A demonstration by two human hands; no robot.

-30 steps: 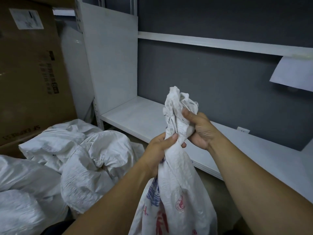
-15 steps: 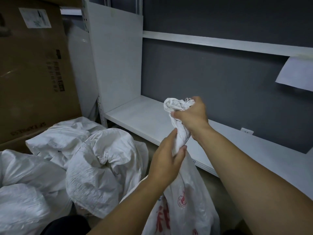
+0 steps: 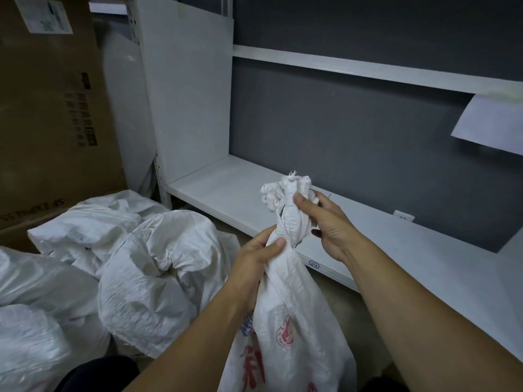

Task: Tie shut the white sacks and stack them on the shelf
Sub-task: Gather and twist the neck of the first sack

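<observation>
Tying step: left hand [image 3: 254, 258] clamps the sack [image 3: 291, 306] neck; right hand [image 3: 325, 222] loosely grips the gathered mouth, in front of the shelf [image 3: 226, 188]. Next, probably knotting the mouth.

Printed sack [image 3: 288, 321] runs off the bottom edge, so its base isn't seen; red and blue print partly behind the left forearm, unreadable. Neck partly covered by left hand [image 3: 254, 258] and right-hand fingers [image 3: 304, 203]; can't tell if a knot is formed. Cardboard box [image 3: 51, 114], upper left, cropped at top and left; label [image 3: 45, 15] too small to read. Paper sheet [image 3: 492, 125], right edge, cut off. Pile of white sacks [image 3: 119, 267], lower left, runs out of frame.
</observation>
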